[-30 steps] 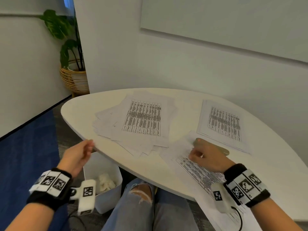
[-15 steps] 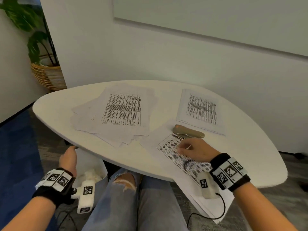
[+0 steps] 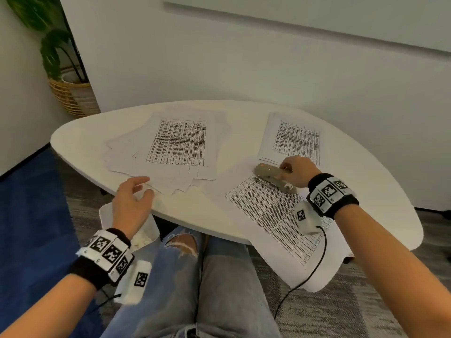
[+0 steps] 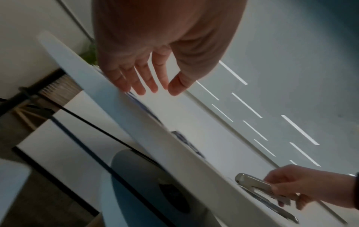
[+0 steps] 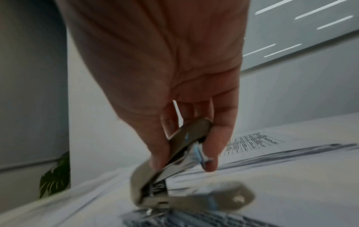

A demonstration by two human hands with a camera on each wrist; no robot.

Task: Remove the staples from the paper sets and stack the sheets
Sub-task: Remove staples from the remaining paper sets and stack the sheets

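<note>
A beige metal staple remover (image 3: 268,175) lies on the top corner of a printed paper set (image 3: 273,215) that overhangs the table's near edge. My right hand (image 3: 284,173) grips the remover's rear end between thumb and fingers (image 5: 219,138); its front jaw (image 5: 153,198) rests on the paper. My left hand (image 3: 140,189) hovers open at the table's near edge, fingers (image 4: 139,86) loosely spread beside a fanned pile of loose sheets (image 3: 175,145). A neater stack of sheets (image 3: 292,140) lies at the back right.
The white oval table (image 3: 80,137) stands against a wall. A white bin (image 3: 148,231) with crumpled paper sits on the floor under the near edge, by my knees. A potted plant in a wicker basket (image 3: 70,96) stands far left.
My left hand rose from beside the bin to the table's edge by the loose pile. My right hand moved off the printed sheet and took hold of the staple remover.
</note>
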